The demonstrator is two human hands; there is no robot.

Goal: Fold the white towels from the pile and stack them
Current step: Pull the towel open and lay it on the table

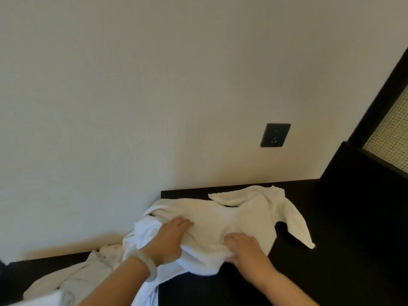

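I see a dark tabletop (309, 272) against a pale wall (132, 107), with a rumpled white towel (231, 217) spread across its far left corner. More white towels (72, 277) lie heaped on a lower surface at left. My left hand (171, 237), a pale bangle (146, 265) on its wrist, presses flat and open on the towel; my right hand (245, 250) pinches its near edge. A black wall socket (275, 135) sits above.

This looks like a hotel room or a bedroom in a home. A plain cream wall (132, 96) carries a dark power socket (275, 135). Below it stands a dark wooden table (331, 250) with white towels (231, 217) on it, and at the right is a dark-framed panel of woven cane (390, 133).
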